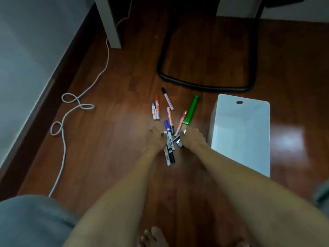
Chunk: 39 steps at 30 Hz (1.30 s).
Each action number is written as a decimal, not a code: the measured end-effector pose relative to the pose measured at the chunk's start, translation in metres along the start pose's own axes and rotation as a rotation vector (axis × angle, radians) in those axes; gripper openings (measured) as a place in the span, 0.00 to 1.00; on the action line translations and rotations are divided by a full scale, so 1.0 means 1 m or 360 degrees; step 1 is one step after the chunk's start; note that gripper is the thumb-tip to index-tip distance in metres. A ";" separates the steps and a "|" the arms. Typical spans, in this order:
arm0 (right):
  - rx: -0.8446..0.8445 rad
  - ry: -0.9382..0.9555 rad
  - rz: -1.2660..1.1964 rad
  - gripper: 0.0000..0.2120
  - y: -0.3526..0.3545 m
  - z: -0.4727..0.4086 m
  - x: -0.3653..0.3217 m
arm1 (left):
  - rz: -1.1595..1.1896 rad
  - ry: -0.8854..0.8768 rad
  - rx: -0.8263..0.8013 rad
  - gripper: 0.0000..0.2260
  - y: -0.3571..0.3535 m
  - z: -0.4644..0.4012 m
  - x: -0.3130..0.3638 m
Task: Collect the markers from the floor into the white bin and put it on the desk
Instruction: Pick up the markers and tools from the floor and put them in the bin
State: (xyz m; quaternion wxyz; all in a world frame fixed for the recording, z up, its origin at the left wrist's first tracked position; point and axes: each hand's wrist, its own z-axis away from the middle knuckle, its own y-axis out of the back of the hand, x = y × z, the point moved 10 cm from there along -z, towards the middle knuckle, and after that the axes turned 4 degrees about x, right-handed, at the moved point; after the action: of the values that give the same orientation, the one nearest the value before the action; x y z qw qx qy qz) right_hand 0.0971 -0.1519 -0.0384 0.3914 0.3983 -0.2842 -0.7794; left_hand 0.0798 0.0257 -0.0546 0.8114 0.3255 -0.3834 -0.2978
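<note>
Both hands are down among slim plastic markers [169, 139] on the glossy wood floor [106, 139]. The left hand [155, 139] and right hand [191, 138] curl around some, grip unclear. The smooth white bin [240, 131] sits beside.

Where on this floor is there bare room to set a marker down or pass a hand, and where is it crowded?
Bare wood lies between the white cable and the left hand, and inside the black chair base. It is crowded between both hands, where markers pile up, and between the right hand and the white bin.

Dim, soft blur, floor [288, 138] glare right
</note>
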 end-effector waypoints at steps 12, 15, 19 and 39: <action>-0.0033 -0.0444 -0.0539 0.43 -0.060 -0.022 0.041 | 0.0150 0.0122 0.0026 0.16 -0.054 0.010 -0.038; -0.0053 -0.0349 -0.0463 0.34 -0.052 -0.013 0.032 | 0.0158 0.0115 0.0025 0.16 -0.053 0.018 -0.035; -0.0096 -0.0201 -0.0349 0.22 -0.044 -0.007 0.022 | 0.0158 0.0069 -0.0082 0.11 -0.052 0.030 -0.034; 0.0427 -0.0133 -0.0196 0.27 0.228 0.002 0.059 | 0.0486 -0.0783 0.0126 0.11 0.056 0.052 0.257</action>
State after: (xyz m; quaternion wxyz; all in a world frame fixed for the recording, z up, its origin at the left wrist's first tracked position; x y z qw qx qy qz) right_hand 0.1602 -0.3223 0.1114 0.2740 0.4308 -0.3769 -0.7728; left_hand 0.1869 -0.1441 0.1238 0.7162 0.2136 -0.6245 -0.2270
